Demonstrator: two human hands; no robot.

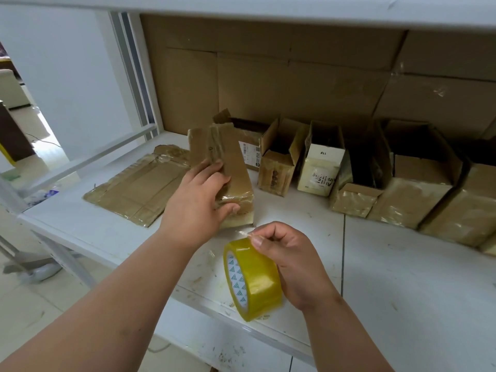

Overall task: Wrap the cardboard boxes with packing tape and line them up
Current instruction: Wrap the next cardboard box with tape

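Observation:
My left hand (200, 196) grips a small flat cardboard box (225, 167) that stands tilted on the white table (402, 277), thumb on its near face, fingers around its left side. The box bears shiny clear tape. My right hand (290, 261) holds a yellow roll of packing tape (252, 280) just in front of the box, and its thumb and forefinger pinch the loose tape end at the top of the roll. Behind and to the right, several taped cardboard boxes (418, 197) stand in a row along the back.
A flattened, taped cardboard sheet (137, 186) lies on the table to the left. Large cardboard panels (295, 81) line the back wall under a white shelf (268, 9). The table's edge runs diagonally at front left, with floor below.

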